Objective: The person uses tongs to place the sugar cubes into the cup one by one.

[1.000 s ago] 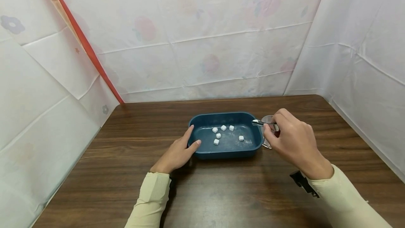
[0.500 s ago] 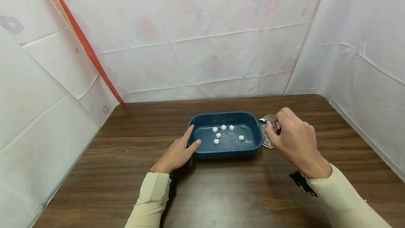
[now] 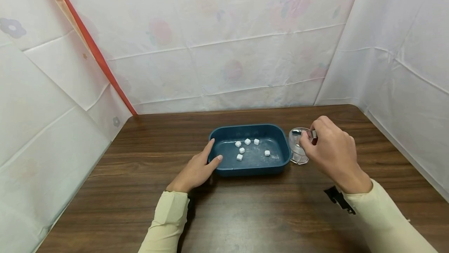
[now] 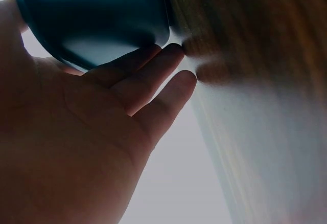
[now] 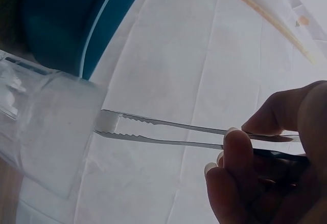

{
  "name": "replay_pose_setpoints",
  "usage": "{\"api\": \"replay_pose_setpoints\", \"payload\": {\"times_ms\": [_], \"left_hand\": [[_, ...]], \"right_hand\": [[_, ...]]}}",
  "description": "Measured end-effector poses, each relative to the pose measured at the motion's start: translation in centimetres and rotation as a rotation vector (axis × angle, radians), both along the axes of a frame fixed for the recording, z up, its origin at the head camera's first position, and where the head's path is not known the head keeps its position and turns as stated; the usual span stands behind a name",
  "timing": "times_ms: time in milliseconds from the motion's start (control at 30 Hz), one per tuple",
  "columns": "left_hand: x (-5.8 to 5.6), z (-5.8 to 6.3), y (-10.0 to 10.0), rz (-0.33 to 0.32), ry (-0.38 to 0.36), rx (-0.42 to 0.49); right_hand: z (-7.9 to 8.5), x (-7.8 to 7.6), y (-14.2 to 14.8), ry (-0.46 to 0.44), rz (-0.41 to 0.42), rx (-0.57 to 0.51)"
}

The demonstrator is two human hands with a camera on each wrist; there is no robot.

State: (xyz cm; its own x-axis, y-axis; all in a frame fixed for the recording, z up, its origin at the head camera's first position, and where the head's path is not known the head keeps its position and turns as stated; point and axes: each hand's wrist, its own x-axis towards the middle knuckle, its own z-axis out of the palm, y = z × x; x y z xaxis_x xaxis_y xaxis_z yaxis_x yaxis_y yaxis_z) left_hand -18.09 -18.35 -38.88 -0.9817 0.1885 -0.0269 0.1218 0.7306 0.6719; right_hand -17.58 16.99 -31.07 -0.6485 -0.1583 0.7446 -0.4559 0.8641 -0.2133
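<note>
My right hand (image 3: 331, 151) pinches small metal tongs (image 5: 168, 134) between thumb and fingers. Their toothed tips clasp a white sugar cube (image 5: 106, 121) at the mouth of a clear glass (image 3: 299, 156). In the head view the cube and tips are small above the glass's far rim. Several more sugar cubes (image 3: 239, 157) lie loose in a dark blue rectangular tray (image 3: 250, 171). My left hand (image 3: 196, 170) rests at the tray's left end with nearly straight fingers. In the left wrist view, its fingers (image 4: 168, 98) lie along the tray's outer wall.
The brown wooden table (image 3: 133, 183) carries the tray and the glass, the glass standing close to the tray's right end. White patterned sheeting (image 3: 224, 50) hangs behind the table and along both sides. A red strip (image 3: 101, 62) runs down the back left corner.
My right hand has moved the tongs and sugar cube rightwards, from above the tray's right rim to above the glass. More of the glass shows. The left hand and tray have stayed put.
</note>
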Motion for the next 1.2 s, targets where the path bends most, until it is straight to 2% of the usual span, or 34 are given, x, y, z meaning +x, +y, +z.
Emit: {"api": "replay_pose_setpoints", "payload": {"times_ms": [433, 867, 1200], "left_hand": [[-0.1, -0.1, 0.0, -0.001, 0.001, -0.008], [-0.1, -0.1, 0.1, 0.004, 0.003, -0.012], [0.0, -0.1, -0.1, 0.004, -0.002, -0.010]], "right_hand": [[-0.5, -0.7, 0.4, -0.121, -0.028, 0.001], [-1.1, -1.7, 1.2, -0.208, -0.064, 0.011], [-1.3, -1.9, 1.3, -0.276, -0.081, 0.024]]}}
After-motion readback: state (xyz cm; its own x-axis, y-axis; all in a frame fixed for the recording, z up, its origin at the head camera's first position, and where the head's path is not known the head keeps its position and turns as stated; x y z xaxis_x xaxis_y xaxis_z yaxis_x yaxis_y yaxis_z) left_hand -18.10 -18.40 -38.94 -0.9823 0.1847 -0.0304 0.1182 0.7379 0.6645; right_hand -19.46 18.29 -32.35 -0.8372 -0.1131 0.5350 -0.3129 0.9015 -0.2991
